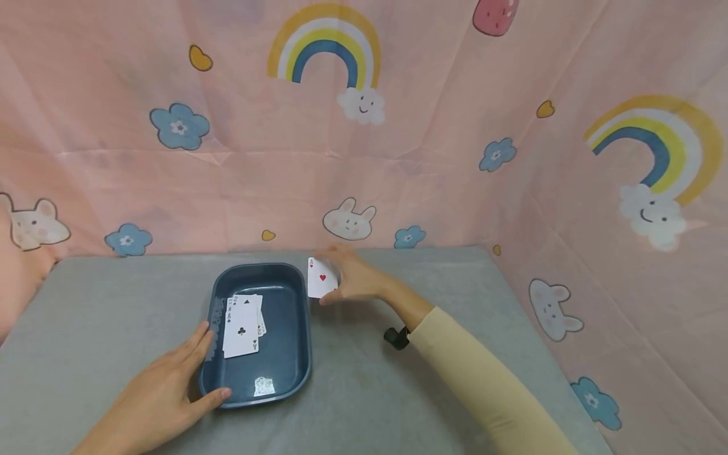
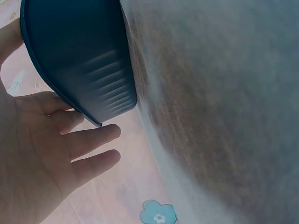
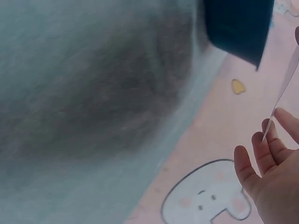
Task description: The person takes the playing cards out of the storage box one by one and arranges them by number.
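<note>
A dark blue tray (image 1: pixel 296 354) sits on the grey table (image 1: pixel 102 316). A few playing cards lie face up in it, with the ace of clubs (image 1: pixel 241 330) on top. My left hand (image 1: pixel 190 373) rests against the tray's near left corner, fingers straight along its left wall and thumb on the front rim. The left wrist view shows the tray (image 2: pixel 79 51) against that relaxed left hand (image 2: pixel 70 149). My right hand (image 1: pixel 344 278) pinches an ace of hearts (image 1: pixel 320 278) upright just beyond the tray's far right corner. In the right wrist view the card (image 3: pixel 281 91) appears edge-on above my fingers (image 3: pixel 268 154).
A pink cloth (image 1: pixel 398 145) printed with rainbows, flowers and rabbits hangs behind and to the right of the table. A black strap (image 1: pixel 396 337) sits at my right wrist. Bare grey tabletop lies to the right of the tray (image 1: pixel 398 392).
</note>
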A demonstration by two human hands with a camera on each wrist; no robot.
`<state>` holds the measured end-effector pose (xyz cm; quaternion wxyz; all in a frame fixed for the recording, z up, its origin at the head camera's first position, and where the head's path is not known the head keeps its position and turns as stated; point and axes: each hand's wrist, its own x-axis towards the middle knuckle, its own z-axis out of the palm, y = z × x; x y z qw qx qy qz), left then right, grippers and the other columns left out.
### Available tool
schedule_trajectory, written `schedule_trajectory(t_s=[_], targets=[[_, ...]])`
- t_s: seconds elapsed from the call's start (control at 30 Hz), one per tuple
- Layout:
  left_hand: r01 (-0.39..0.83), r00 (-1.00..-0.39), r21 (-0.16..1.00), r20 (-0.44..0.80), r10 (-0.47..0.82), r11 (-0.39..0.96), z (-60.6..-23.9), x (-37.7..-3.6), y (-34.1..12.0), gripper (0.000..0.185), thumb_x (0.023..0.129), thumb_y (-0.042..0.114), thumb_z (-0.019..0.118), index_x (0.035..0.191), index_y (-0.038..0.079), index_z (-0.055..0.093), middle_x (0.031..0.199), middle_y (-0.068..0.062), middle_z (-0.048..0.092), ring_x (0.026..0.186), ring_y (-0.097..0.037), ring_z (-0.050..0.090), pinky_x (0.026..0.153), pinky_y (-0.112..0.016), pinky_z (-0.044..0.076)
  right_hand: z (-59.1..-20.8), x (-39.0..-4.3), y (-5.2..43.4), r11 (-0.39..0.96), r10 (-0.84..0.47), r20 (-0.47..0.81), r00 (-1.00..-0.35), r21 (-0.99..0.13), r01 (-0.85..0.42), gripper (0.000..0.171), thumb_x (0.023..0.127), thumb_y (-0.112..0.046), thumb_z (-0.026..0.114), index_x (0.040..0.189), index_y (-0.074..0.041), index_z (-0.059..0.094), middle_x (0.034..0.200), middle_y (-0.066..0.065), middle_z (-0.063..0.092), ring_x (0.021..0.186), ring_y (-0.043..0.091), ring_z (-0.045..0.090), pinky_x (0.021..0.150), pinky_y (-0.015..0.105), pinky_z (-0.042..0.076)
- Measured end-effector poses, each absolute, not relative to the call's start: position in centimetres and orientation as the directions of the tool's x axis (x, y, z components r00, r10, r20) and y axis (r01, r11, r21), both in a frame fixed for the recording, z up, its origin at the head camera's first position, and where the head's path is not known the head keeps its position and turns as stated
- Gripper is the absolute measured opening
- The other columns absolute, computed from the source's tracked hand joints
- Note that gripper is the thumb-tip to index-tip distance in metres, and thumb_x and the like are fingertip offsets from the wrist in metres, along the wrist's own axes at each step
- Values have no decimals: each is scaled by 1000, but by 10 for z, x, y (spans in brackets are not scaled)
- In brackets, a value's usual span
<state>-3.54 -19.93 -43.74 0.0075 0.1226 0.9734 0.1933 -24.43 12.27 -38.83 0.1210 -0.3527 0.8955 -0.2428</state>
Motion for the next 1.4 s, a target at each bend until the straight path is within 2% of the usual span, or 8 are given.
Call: schedule_trajectory(t_s=[0.17, 0.33, 0.6, 1.1, 1.4], targets=[[230, -971, 385, 27, 239, 894, -438, -35, -199, 110, 86, 76, 68, 156, -6, 43, 163, -26, 38, 131, -51, 56, 97, -66, 50, -402, -248, 129, 677, -678, -84, -730, -460, -575, 88, 76, -31, 89, 152, -6, 52, 143, 13, 51, 119, 25, 46, 91, 36, 46], [224, -972, 384, 17, 236, 896, -438, -35, -199, 112, 85, 78, 67, 156, -6, 43, 163, -26, 38, 130, -50, 57, 97, -66, 50, -416, -251, 134, 706, -665, -114, -738, -417, -573, 87, 76, -30, 90, 151, -6, 52, 143, 11, 53, 124, 25, 47, 100, 41, 46], [222, -972, 384, 11, 236, 896, -438, -36, -199, 113, 85, 79, 67, 156, -6, 42, 163, -26, 38, 130, -50, 58, 96, -66, 51, -429, -253, 138, 728, -647, -179, -742, -437, -529, 87, 76, -25, 91, 152, -8, 52, 149, 14, 51, 135, 30, 45, 113, 50, 41], [218, -972, 387, 7, 234, 896, -438, -37, -198, 113, 84, 79, 67, 156, -5, 42, 163, -26, 37, 132, -49, 56, 98, -66, 50, -442, -258, 140, 751, -633, -212, -745, -404, -523, 85, 79, -22, 90, 153, -9, 52, 150, 12, 50, 133, 28, 46, 112, 47, 43], [217, -973, 386, 9, 231, 897, -438, -36, -198, 113, 85, 79, 66, 156, -5, 42, 163, -25, 38, 132, -50, 56, 97, -67, 50, -442, -260, 141, 731, -653, -193, -732, -412, -544, 80, 79, -20, 89, 150, -5, 54, 148, 14, 53, 131, 29, 48, 112, 46, 42]])
